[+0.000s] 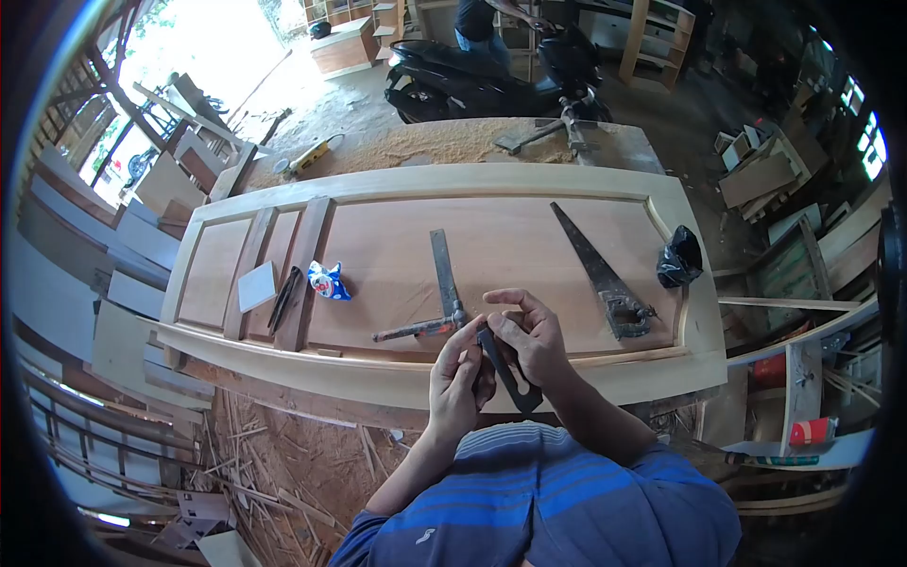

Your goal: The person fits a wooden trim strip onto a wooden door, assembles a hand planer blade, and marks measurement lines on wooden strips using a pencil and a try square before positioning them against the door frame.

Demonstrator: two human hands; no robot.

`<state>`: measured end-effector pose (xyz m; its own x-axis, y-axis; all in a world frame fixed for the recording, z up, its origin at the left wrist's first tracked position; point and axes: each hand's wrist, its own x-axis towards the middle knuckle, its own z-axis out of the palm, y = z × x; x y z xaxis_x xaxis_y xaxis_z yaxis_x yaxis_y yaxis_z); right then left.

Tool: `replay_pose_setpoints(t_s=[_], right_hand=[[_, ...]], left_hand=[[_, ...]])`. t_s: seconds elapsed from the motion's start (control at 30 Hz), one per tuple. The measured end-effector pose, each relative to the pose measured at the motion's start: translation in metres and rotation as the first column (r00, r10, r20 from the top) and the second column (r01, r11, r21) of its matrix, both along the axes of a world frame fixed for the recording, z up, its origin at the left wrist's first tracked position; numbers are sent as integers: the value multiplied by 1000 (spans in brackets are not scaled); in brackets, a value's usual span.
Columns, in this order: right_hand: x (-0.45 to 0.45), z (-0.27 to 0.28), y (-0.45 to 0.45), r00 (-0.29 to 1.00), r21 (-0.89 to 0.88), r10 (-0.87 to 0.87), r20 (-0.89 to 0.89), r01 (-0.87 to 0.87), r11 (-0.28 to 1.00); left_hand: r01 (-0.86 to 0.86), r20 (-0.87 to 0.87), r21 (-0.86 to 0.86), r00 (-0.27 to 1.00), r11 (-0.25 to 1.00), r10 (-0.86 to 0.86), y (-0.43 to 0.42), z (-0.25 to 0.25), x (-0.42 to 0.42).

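Observation:
Close to my body, over the front edge of the door panel (397,236), both hands meet at a long, narrow black object (506,370) whose exact kind I cannot make out. My left hand (457,370) has its fingers closed near the object's upper end. My right hand (531,333) pinches it there with the thumb, the index finger raised. Just beyond them lie a hammer (416,329) and a metal square (443,272), overlapping. A handsaw (601,272) rests on the panel to the right.
On the panel are a blue-white packet (328,281), a white block (257,286), a dark slim tool (284,300) and a black plastic bag (679,257). Behind, a sawdust-covered bench (416,146) carries a yellow power tool (310,157). A person (480,28) stands by a motorbike (472,83).

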<state>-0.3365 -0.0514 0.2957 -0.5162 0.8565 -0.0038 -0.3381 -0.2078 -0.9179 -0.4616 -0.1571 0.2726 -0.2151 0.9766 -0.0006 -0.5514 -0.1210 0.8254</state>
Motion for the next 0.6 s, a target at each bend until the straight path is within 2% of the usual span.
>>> replay_pose_setpoints(t_s=[0.23,0.33,0.43,0.6], right_hand=[[-8,-9,-3,997,-30,-51,-66,49,998],[-7,-6,-3,993,-96,-51,-103,41,994],[3,-8,-3,997,-36,59,-50,-61,998],[3,-10,-5,999,-12,-16,-30,16,1000]], left_hand=[[-21,-59,-25,998,999,19,1,3,-1],[-7,-9,-3,1000,1000,7,0,4,-1],[-67,13,-62,998,996,67,0,13,5],[-17,-56,-1,998,1000,17,-2,0,6]])
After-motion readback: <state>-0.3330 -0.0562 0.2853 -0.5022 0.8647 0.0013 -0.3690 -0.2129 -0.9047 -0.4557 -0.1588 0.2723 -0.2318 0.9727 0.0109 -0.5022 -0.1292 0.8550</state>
